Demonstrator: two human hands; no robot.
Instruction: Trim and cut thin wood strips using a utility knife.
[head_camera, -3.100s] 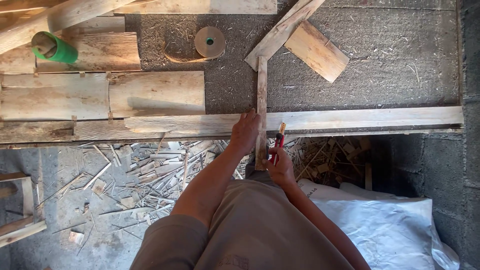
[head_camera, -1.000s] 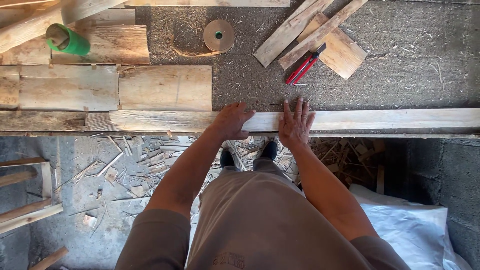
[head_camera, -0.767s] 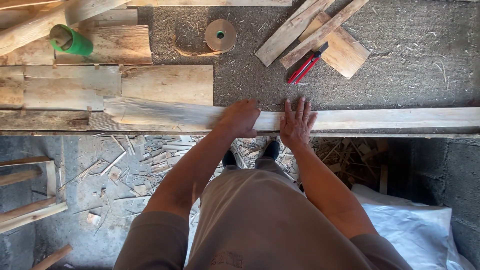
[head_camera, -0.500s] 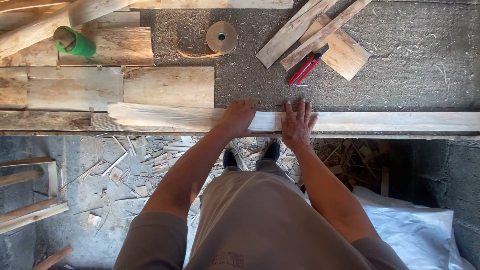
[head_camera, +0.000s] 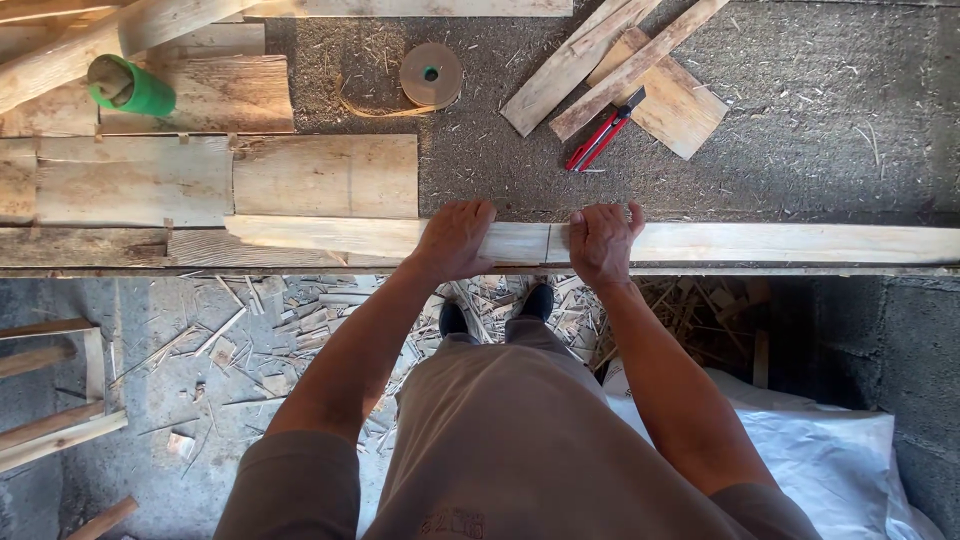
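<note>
Before you: a rough grey workbench top (head_camera: 800, 120); at 7 o'clock, a concrete floor (head_camera: 60, 300) littered with wood shavings (head_camera: 290, 320); daylight falls evenly.

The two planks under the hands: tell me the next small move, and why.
Probably press the two pieces together end to end. The left hand lies flat on the left plank, the right hand on the long right plank, and a visible seam runs between them at the bench edge.
</note>
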